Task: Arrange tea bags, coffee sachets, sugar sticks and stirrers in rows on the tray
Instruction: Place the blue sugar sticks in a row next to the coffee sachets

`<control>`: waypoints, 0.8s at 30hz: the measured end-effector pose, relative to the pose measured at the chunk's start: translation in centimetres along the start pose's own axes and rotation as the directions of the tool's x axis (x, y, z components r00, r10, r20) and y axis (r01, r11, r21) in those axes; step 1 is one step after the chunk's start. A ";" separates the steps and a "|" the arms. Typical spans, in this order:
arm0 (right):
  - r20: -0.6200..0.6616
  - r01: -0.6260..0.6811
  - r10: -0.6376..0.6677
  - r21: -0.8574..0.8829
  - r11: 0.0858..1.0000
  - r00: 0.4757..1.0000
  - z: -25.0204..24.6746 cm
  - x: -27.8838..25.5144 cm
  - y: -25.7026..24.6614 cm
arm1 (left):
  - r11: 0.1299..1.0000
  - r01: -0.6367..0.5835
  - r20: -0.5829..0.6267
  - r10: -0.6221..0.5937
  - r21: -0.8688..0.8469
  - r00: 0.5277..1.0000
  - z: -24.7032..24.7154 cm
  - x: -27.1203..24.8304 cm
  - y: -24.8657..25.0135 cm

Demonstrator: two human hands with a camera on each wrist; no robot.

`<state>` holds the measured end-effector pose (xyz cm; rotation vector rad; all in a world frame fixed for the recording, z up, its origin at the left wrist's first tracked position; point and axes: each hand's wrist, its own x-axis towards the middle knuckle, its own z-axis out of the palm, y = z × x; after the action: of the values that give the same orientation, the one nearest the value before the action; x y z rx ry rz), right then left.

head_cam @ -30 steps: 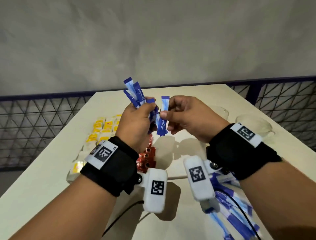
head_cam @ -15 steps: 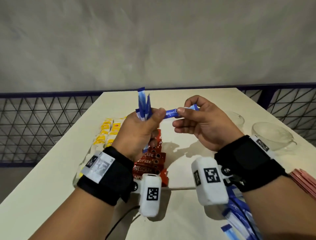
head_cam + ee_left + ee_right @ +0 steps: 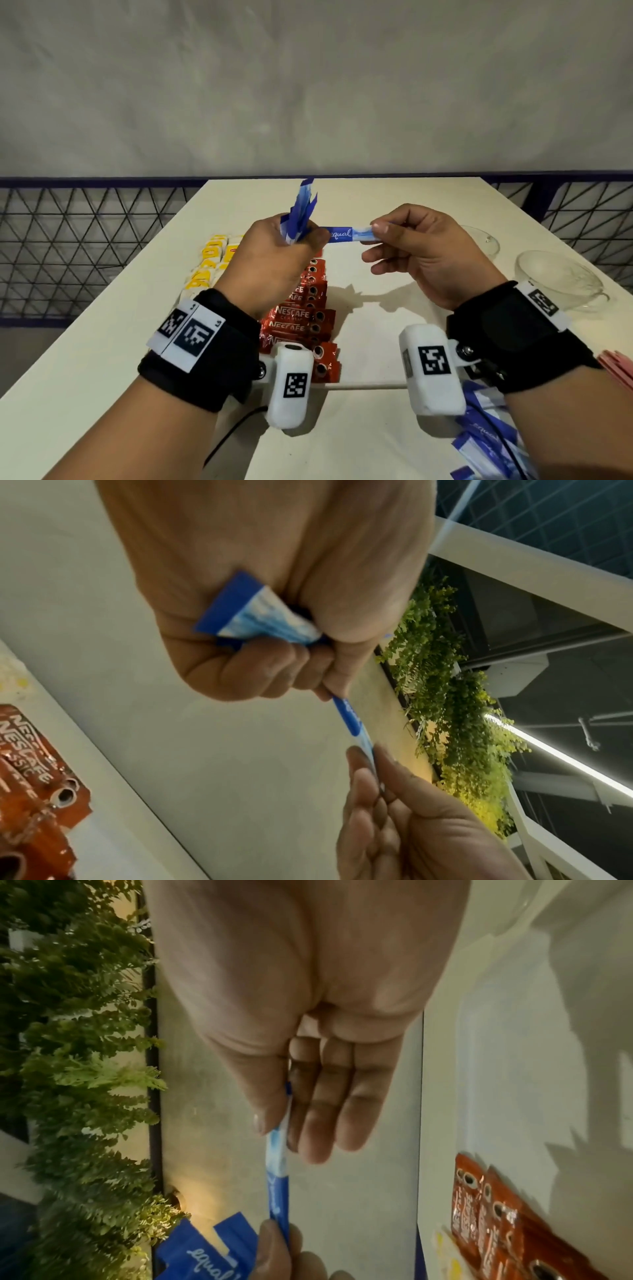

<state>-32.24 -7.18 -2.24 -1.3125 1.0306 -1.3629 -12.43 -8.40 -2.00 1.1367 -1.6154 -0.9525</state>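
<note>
I seem to be at a staged refreshment table in a commercial or office interior: a plain cream table [image 3: 394, 205] against a bare grey wall [image 3: 308, 85], black mesh railing [image 3: 68, 246], hanging ferns [image 3: 455, 696], a strip light [image 3: 565, 753].

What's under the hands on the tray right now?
Below the left hand lies a row of red coffee sachets, with yellow tea bags beside it. Bare tray shows under the right hand. The sachets' far end is covered.

A plain grey plaster wall [image 3: 308, 85] stands behind a cream rectangular table [image 3: 85, 359]. Dark blue wire-mesh railing [image 3: 68, 246] flanks it. Green hanging foliage [image 3: 455, 710] borders a bright strip light [image 3: 565, 756].
</note>
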 end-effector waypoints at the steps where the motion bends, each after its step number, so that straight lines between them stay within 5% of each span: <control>1: 0.007 0.015 -0.014 -0.104 0.994 1.000 -0.2 0.0 -0.1 | 0.998 -0.025 0.002 0.025 0.057 1.000 -0.2 0.1 0.0; 4: 0.037 0.122 -0.120 -0.533 0.837 0.992 -0.8 -0.2 -0.9 | 0.972 -0.095 0.022 0.092 0.216 0.996 -0.8 0.1 0.4; 7: 0.107 0.182 -0.155 -0.751 0.635 0.982 -0.3 -0.3 -2.6 | 0.958 -0.121 0.037 0.115 0.260 0.993 -1.0 0.0 0.8; 13: 0.294 0.273 0.006 -0.895 0.353 0.956 2.2 2.2 -6.3 | 0.960 -0.131 -0.024 0.141 0.247 0.990 -1.2 -0.1 1.4; 19: 0.201 0.182 0.114 -0.971 0.156 0.973 2.4 8.8 -4.1 | 0.995 -0.068 -0.236 0.085 0.078 0.968 -3.3 0.9 1.2; 24: 0.159 0.155 0.191 -0.987 0.036 0.969 2.5 12.4 0.5 | 0.998 -0.058 -0.265 0.047 -0.032 0.963 -4.4 1.2 1.2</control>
<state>-29.42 -19.30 -0.06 -2.3946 1.9605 -0.0911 -8.70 -9.57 0.70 1.1357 -1.3979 -0.7599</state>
